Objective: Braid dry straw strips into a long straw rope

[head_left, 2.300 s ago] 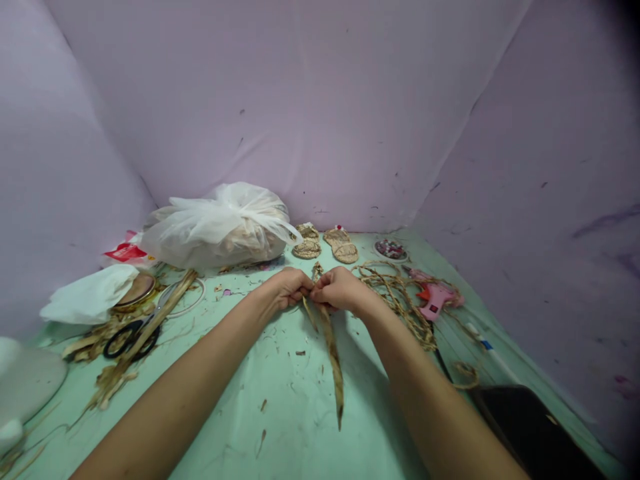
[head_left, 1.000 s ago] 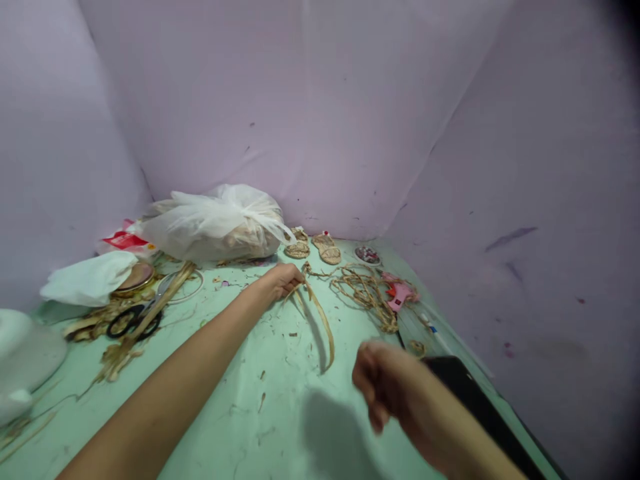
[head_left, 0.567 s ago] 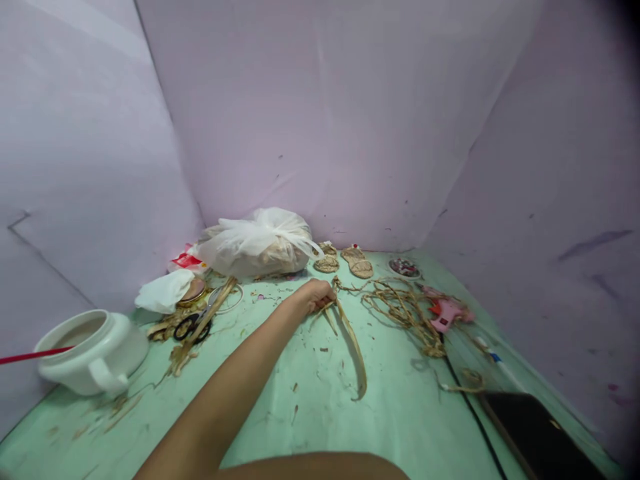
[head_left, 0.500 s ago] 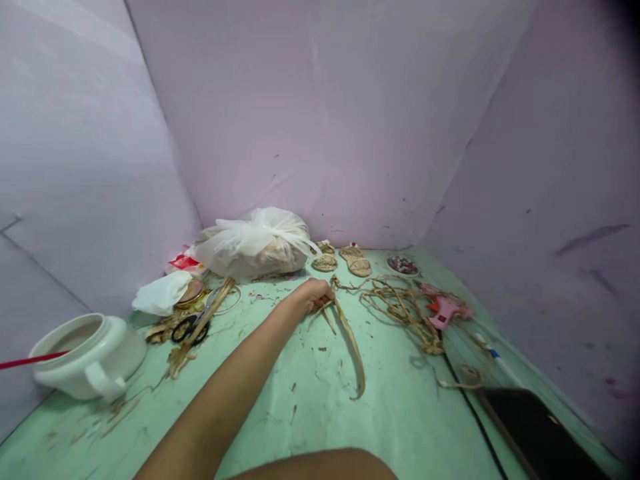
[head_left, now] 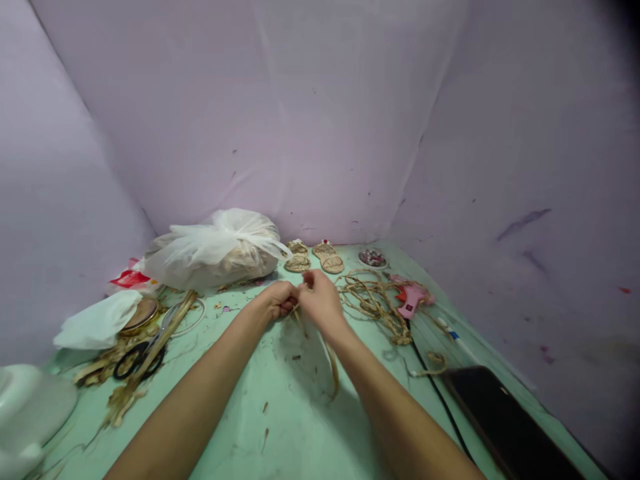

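Over the middle of the green tabletop [head_left: 280, 427], my left hand [head_left: 279, 300] and my right hand [head_left: 321, 300] meet, fingertips almost touching. Both are closed in a pinch on strips of dried plant fibre [head_left: 334, 377]. One long tan strip hangs down below my right wrist, and a shorter end sticks out under the left fingers. The spot where the fingers grip is mostly hidden. To the right of my hands lies a loose heap of twisted fibre cord [head_left: 375, 300].
Behind are two small woven slippers [head_left: 329, 258], a dish of beads [head_left: 373, 258] and a tied plastic bag [head_left: 215, 250]. At right: a pink glue gun [head_left: 413, 299] with black cable, and a phone [head_left: 505, 420]. At left: black-handled scissors [head_left: 137, 360] and a white pot [head_left: 37, 407].
My right hand has come in from out of view and now pinches the fibre beside my left hand. The view has turned slightly right, so the white pot is partly cut off.
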A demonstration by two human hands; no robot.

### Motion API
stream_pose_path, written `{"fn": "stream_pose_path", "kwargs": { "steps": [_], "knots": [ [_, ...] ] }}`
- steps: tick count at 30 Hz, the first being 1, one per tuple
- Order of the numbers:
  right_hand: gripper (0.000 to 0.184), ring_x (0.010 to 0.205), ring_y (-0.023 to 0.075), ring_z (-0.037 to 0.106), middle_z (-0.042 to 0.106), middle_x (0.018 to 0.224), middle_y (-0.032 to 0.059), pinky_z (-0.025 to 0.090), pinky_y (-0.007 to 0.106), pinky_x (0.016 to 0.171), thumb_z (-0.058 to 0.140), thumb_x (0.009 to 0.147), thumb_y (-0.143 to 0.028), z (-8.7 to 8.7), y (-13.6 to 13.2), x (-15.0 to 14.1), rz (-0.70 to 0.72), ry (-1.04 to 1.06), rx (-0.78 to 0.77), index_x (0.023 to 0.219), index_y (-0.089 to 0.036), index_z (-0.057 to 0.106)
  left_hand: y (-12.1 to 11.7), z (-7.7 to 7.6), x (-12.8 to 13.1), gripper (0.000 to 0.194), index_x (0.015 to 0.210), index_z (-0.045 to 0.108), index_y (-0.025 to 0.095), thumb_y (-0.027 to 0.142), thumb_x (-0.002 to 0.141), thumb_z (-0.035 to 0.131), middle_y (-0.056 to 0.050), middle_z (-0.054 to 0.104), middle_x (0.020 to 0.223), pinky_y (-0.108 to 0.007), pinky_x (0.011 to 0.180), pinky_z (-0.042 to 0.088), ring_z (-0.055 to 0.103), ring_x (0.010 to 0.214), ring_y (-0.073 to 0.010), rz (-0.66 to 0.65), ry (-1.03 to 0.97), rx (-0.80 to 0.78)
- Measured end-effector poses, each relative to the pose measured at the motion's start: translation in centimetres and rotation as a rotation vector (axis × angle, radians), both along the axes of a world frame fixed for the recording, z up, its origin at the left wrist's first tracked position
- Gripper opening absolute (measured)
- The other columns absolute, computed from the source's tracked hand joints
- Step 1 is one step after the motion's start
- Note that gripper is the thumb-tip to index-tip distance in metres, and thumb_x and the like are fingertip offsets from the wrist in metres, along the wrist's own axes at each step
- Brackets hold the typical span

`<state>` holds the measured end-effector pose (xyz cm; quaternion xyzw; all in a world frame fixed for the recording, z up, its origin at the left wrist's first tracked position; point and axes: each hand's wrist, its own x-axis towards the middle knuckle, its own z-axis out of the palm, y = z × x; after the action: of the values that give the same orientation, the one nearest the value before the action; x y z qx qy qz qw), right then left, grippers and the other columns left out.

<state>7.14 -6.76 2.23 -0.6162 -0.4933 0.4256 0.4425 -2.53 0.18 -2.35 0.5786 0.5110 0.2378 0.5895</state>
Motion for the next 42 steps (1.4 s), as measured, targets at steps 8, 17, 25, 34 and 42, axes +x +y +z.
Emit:
{"fn": "stream_pose_path", "kwargs": {
  "steps": [8,17,25,34,42],
  "knots": [
    [0.015,0.036,0.0086,0.04,0.043,0.039,-0.0013,0.03,0.02,0.036,0.047,0.066,-0.009,-3.1,2.6,2.0,0.127,0.189,-0.326,0.053,-0.016,0.047,0.0,0.2,-0.3,0.015,0.05,0.036,0.016,0.015,0.059,0.047,0.009,0.021,0.039,-0.018,0.033,0.004,0.01,0.031,-0.0018,-0.055,-0.04,-0.251],
    [0.016,0.031,0.0052,0.021,0.029,0.031,-0.006,0.013,0.021,0.032,0.051,0.06,-0.015,-5.3,3.1,2.4,0.044,0.093,-0.201,0.045,-0.017,0.047,-0.8,0.8,-0.4,0.005,0.051,0.052,0.013,0.016,0.054,0.052,0.006,0.028,0.035,-0.02,0.033,0.008,0.018,0.03,-0.0034,-0.039,0.15,-0.03],
    [0.014,0.03,0.0047,0.02,0.03,0.03,-0.0065,0.013,0.021,0.033,0.05,0.06,-0.018,-5.8,3.1,2.5,0.086,0.025,-0.164,0.047,-0.015,0.052,-1.0,2.5,-0.2,0.006,0.046,0.055,0.012,0.013,0.052,0.055,0.001,0.041,0.035,-0.021,0.036,0.02,0.031,0.033,-0.0076,0.015,0.448,0.162],
    [0.012,0.031,0.0045,0.019,0.029,0.033,-0.0076,0.013,0.021,0.034,0.043,0.054,-0.008,-5.5,2.8,2.4,0.008,0.242,-0.186,0.047,-0.017,0.042,-5.2,3.6,2.7,0.02,0.038,0.044,0.017,0.002,0.042,0.056,0.001,0.033,0.041,-0.021,0.048,0.025,0.048,0.057,-0.0167,0.067,0.651,0.628],
    [0.011,0.03,0.0051,0.022,0.031,0.032,-0.0076,0.012,0.021,0.033,0.049,0.061,-0.016,-5.1,2.7,2.7,0.06,0.23,-0.205,0.051,-0.016,0.045,-3.0,5.7,0.3,0.009,0.058,0.057,0.012,0.017,0.064,0.052,-0.003,0.054,0.049,-0.021,0.036,0.027,0.04,0.034,-0.0091,0.053,0.433,0.13]
  ]
}}
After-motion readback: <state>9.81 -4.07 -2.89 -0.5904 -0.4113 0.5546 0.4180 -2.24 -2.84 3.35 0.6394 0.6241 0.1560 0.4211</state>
